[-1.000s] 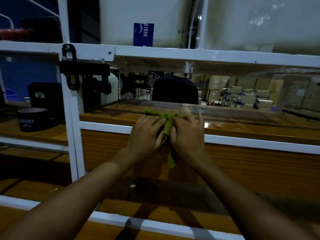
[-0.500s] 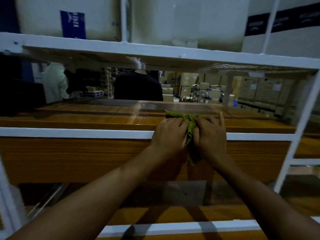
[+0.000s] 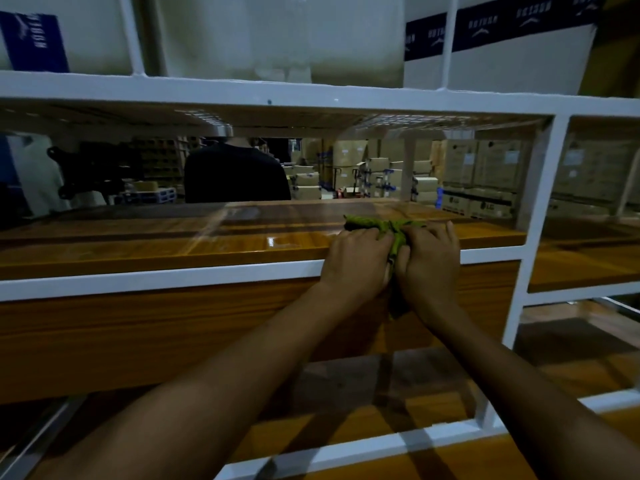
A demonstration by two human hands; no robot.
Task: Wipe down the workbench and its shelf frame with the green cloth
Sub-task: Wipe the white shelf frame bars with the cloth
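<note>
The green cloth point(image 3: 379, 225) lies bunched on the front edge of a glossy wooden shelf board point(image 3: 214, 244) of the workbench. My left hand point(image 3: 356, 261) and my right hand point(image 3: 429, 261) press on it side by side, fingers curled over the cloth. Part of the cloth hangs down between my palms over the white horizontal rail point(image 3: 156, 278) of the shelf frame. A white upright post point(image 3: 540, 216) stands just right of my hands.
White boxes point(image 3: 277, 36) sit on the upper shelf above a white crossbar point(image 3: 277, 95). Behind the shelf a person in a dark top point(image 3: 237, 174) stands with their back turned. Stacked cartons point(image 3: 485, 168) fill the background. A black bracket arm point(image 3: 93, 171) is at left.
Both hands have slid the cloth to the right along the shelf edge, from near the left post toward the right post. The view has followed them.
</note>
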